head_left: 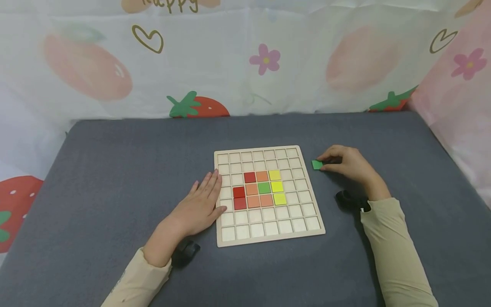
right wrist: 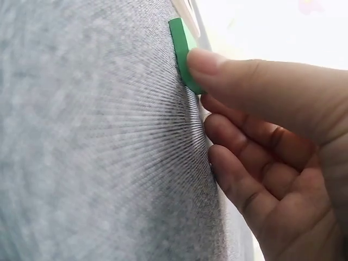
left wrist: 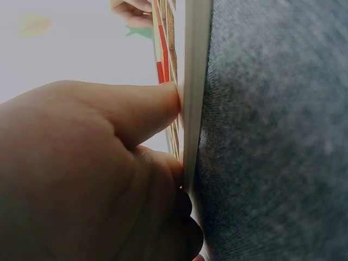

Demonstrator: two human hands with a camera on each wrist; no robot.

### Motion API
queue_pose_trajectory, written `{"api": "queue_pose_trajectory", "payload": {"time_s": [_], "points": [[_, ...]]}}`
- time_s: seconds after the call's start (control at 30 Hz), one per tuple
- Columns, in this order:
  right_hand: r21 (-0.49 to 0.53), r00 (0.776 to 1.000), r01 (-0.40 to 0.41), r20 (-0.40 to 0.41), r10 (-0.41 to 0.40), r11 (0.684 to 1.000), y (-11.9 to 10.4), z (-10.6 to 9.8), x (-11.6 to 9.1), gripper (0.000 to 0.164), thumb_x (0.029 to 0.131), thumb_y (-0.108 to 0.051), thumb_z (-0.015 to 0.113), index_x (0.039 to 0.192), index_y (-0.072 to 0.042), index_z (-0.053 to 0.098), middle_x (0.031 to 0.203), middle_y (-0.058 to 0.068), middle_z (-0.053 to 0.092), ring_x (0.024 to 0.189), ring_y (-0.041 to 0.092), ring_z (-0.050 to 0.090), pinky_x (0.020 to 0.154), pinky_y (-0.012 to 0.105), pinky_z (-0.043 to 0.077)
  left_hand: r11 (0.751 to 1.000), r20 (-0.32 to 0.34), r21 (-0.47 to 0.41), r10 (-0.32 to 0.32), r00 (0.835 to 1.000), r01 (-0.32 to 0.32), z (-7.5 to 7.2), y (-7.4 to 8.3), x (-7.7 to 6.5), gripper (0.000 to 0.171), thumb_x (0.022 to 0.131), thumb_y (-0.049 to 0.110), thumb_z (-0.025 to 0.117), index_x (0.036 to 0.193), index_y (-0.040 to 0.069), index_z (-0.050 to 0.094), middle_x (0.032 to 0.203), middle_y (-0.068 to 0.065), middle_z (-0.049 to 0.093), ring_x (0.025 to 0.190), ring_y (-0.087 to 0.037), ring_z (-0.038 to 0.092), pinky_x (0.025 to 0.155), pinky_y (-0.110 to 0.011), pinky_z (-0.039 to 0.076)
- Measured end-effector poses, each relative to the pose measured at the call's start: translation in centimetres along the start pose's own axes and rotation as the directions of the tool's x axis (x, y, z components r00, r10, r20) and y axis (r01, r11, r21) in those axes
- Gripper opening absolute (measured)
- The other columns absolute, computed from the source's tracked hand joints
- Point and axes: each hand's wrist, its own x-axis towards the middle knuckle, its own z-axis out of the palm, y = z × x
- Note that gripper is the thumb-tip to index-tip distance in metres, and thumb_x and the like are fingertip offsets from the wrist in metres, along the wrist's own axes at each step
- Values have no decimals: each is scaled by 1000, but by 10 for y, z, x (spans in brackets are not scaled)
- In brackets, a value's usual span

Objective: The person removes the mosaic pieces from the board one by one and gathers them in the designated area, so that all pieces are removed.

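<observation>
Head view records a pale wooden board [head_left: 284,225] at the centre of the frame on a grey cloth [head_left: 115,204], coloured tiles seated in its middle cells: red tiles [head_left: 239,204] at left, orange tiles [head_left: 253,201] and one seated green tile [head_left: 264,188] between, yellow tiles [head_left: 277,186] at right. My left hand [head_left: 197,209] lies at the board's left edge, fingers straight, tips on the rim; it grips nothing that I can see, and I judge its role to be steadying. My right hand [head_left: 350,165], right of centre, holds a loose green tile [head_left: 316,165] in a narrow pinch, just beside the board's upper right edge and apart from it. Right wrist view confirms the pinch; whether the tile's underside touches the cloth I cannot tell. Finding: the step in hand appears to be bringing this one tile to the board, its seating not yet done. In my judgement the next move calls for carrying it leftward over the rim, levelling it and lowering it squarely into a bare cell; which one I cannot determine. Risk noted: a skewed tile could catch on a divider.
</observation>
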Motion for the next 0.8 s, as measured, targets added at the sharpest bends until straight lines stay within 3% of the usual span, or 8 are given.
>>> {"api": "queue_pose_trajectory", "payload": {"time_s": [0.33, 0.8], "points": [[77, 998, -67, -2, 67, 995, 4, -1, -1, 28, 84, -13, 73, 109, -3, 69, 99, 11, 66, 84, 17, 62, 72, 23, 48, 1000, 8, 4, -4, 1000, 4, 1, -2, 1, 74, 99, 35, 45, 149, -5, 6, 156, -18, 0, 143, -32, 0, 112, -51, 10], [94, 1000, -24, -12, 26, 995, 6, 0, -2, 24, 83, -9, 72, 106, -1, 70, 99, 12, 65, 81, 5, 60, 71, 19, 47, 1000, -3, 1, 14, 1000, -14, 2, -3, 1, 74, 99, 34, 45, 148, -6, 7, 156, -19, 0, 143, -32, 1, 112, -52, 10]]}}
